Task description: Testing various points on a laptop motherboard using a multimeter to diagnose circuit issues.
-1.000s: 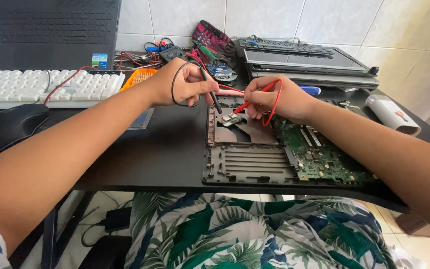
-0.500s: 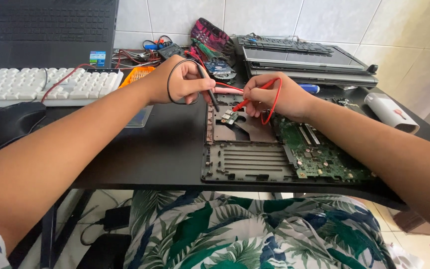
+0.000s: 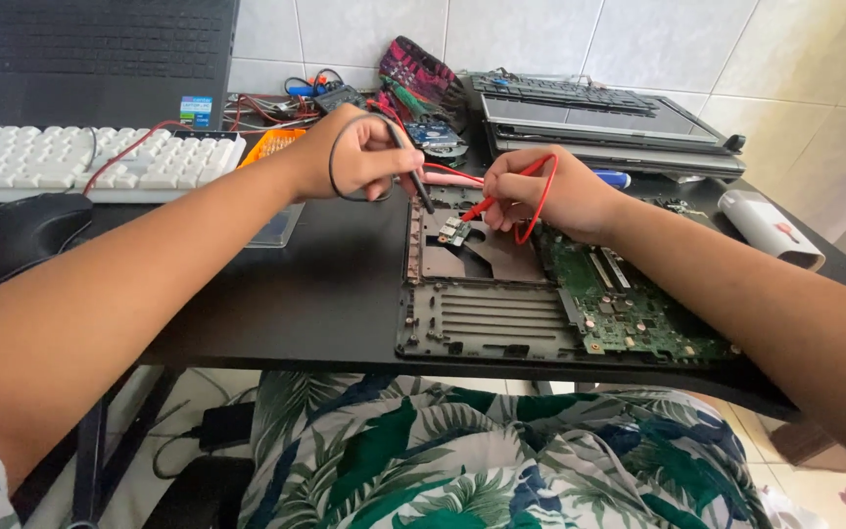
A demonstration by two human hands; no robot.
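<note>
White wall tiles stand behind a black desk (image 3: 325,294). At centre of frame lies an opened dark laptop base w/ green circuit board (image 3: 629,309). Left hand (image 3: 364,157) is closed around a black test probe (image 3: 411,176), tip down. Right hand (image 3: 540,196) pinches a red test probe (image 3: 477,208) near a small green module (image 3: 454,231). White keyboard (image 3: 80,162) is at upper left.
</note>
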